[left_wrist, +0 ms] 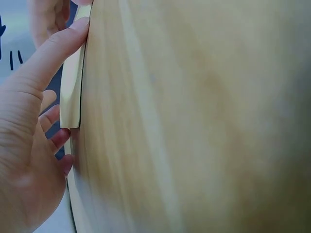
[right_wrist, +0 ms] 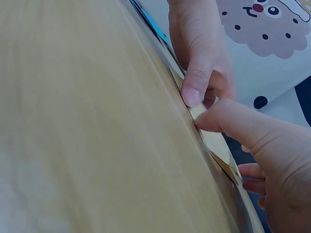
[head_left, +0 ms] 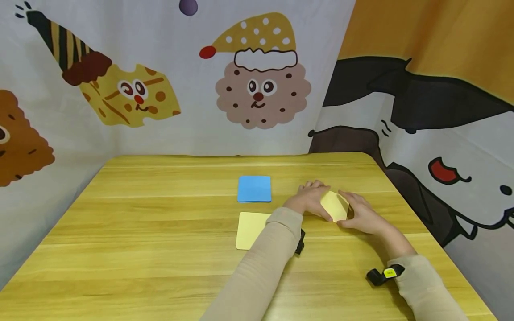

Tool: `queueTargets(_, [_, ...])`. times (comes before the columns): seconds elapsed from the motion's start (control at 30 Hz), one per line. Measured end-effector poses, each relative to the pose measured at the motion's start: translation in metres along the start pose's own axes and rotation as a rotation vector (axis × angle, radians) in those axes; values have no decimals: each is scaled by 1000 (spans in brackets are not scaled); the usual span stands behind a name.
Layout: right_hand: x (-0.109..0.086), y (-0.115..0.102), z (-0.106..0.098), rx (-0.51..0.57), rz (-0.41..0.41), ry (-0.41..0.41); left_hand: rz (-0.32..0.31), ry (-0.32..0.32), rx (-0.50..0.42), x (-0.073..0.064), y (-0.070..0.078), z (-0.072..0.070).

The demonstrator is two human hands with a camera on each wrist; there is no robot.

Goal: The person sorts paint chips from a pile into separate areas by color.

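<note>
Toward the table's right side, a yellow square of paper (head_left: 335,207) lies turned corner-on between both hands. My left hand (head_left: 311,199) holds its left side, thumb on the near corner, other fingers toward the far side. Opposite it, my right hand (head_left: 363,215) holds the right side, thumb at the near corner and index finger at the far one. In the right wrist view the paper (right_wrist: 216,143) is bent up at the right hand's side. The two thumbs are close together at the near edge. Whether it is one sheet or several, I cannot tell.
A blue square of paper (head_left: 254,189), apparently a small stack, lies left of the hands. Nearer is another yellow square (head_left: 250,229), partly covered by the left sleeve (head_left: 257,263). The wooden table (head_left: 140,249) meets a cartoon-printed curtain (head_left: 192,125) at the back.
</note>
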State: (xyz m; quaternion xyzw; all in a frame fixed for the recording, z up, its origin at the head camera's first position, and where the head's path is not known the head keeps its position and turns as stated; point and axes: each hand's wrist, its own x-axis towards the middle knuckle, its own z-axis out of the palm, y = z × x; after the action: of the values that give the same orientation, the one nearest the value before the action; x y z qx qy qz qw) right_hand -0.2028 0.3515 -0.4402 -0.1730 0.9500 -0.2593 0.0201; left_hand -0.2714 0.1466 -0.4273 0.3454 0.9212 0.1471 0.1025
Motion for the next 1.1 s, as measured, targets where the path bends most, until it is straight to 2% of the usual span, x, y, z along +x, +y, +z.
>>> queueTargets(0.2, [-1,0,1,3,-13,7,-3,-1,-22,1,2,0])
queueTargets(0.47, [-2,-3,-1,-15,17,29,26,-1,-39,4,5,2])
queueTargets(0.8, [-3,-8,-3,-55,72,16,51,-3,-56,0,8,1])
queueTargets(1.1, [-6,-13,-6,-117,23,34,61,2,-17,-3,8,-1])
